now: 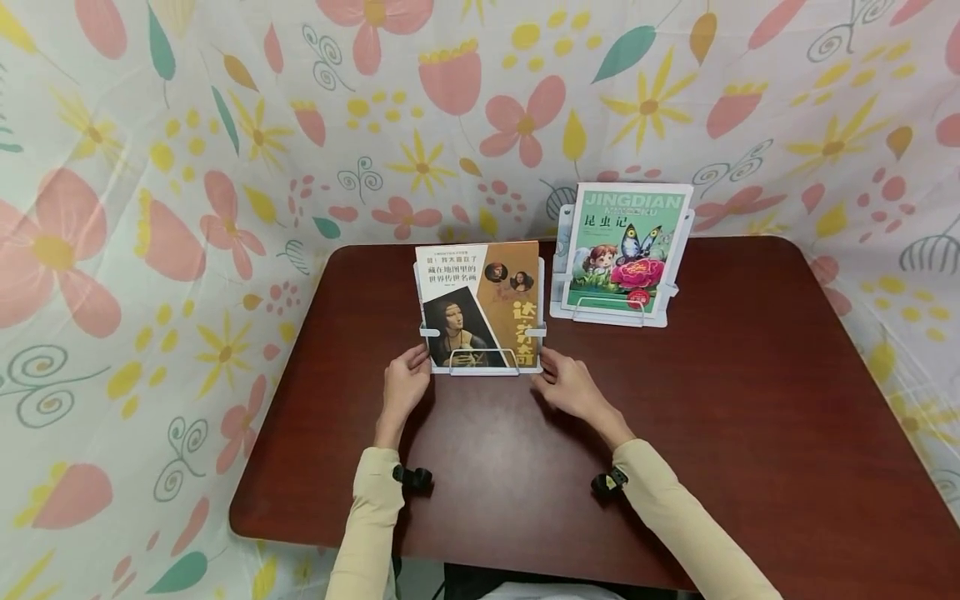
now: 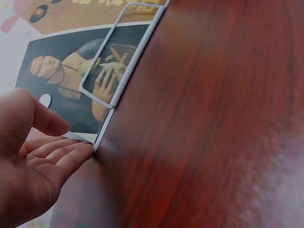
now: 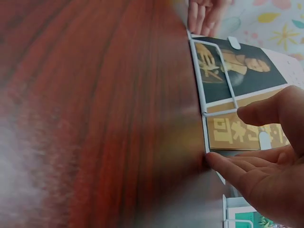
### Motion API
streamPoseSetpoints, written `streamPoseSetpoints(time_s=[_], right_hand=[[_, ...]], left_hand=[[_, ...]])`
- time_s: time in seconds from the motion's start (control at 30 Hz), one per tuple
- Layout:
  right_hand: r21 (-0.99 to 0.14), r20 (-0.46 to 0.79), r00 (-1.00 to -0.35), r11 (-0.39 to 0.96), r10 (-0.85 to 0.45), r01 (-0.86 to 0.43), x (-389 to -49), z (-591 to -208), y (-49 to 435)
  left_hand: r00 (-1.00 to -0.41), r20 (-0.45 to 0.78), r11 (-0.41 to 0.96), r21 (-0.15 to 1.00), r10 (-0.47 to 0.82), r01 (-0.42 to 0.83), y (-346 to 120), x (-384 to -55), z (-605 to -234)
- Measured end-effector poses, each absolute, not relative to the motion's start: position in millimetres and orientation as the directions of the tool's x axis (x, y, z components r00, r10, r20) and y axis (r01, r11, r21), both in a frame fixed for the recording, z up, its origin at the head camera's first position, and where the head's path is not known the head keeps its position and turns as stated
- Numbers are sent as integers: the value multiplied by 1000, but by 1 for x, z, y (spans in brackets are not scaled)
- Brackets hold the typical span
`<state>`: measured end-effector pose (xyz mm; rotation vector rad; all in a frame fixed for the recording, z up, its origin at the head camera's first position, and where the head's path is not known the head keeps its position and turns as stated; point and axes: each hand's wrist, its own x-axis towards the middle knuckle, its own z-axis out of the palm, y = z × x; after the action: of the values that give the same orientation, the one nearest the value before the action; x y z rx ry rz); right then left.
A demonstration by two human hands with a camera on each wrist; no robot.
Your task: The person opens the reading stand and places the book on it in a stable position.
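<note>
A book with a portrait and an orange panel leans on a white wire book stand, with clips at its sides and a wire loop across its lower front. At the stand's lower left corner is my left hand; its fairly straight fingertips touch the edge, while the thumb stays apart from them. My right hand touches the lower right corner with extended fingertips, its thumb spread over the book's front in the right wrist view. Neither hand curls round the stand.
A second white book stand holds a green book with a butterfly and a pink flower, back right of the first. Both stand on a dark red-brown table. Floral cloth hangs behind the table and along its sides.
</note>
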<state>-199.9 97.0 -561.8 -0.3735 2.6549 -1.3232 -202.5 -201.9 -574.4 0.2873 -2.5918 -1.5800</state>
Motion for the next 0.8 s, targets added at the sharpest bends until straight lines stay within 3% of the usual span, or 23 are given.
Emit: streamPoseSetpoints(time_s=[0.23,0.8], right_hand=[[-726,58,-959,647,-279,-232,-219,-562,93],[-659,48,-961,714,-274,-237,-257,-564,89]], left_hand=[[-970,20,484,869,-242,-103,-196,-229,-582],[-967,29,437,895,-253,-88,-186,-274,-586]])
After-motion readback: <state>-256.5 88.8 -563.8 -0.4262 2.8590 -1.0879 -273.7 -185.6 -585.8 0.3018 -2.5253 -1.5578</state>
